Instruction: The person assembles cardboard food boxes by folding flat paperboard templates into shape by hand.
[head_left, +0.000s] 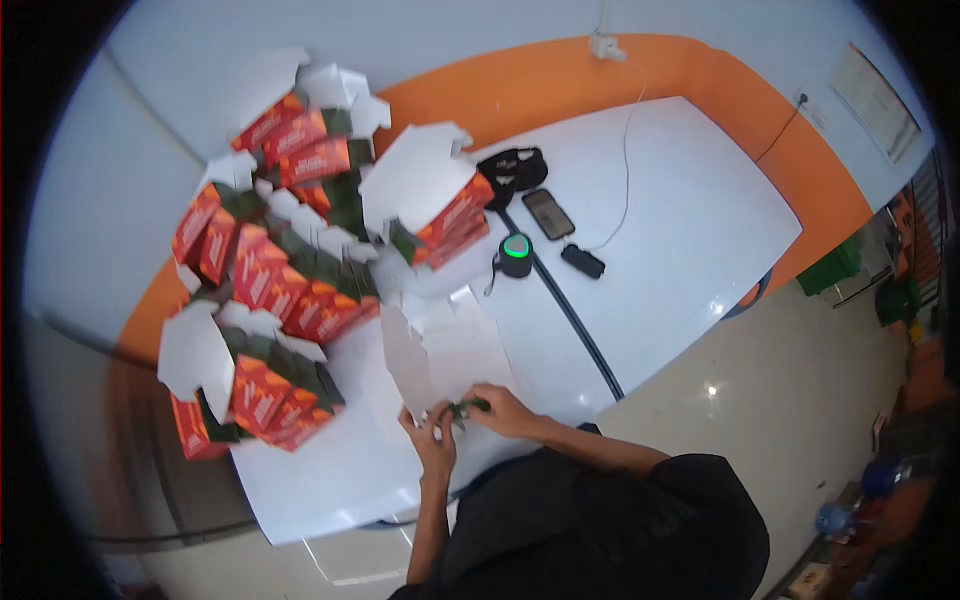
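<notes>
The left grip and right grip were both closed on a small dark-green piece; just beyond them, an unfolded white cardboard carton lay on the glossy white tabletop; farther out, left of both, stood piled red-and-orange cardboard boxes; beyond and rightward were a black round device glowing green and a dark rectangular phone.

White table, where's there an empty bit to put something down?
The biggest bare patch on the white table is between the cable and the right edge. The near-left corner, below the red boxes, is smaller. The left side is crowded with boxes; the left hand and right hand are busy.
</notes>
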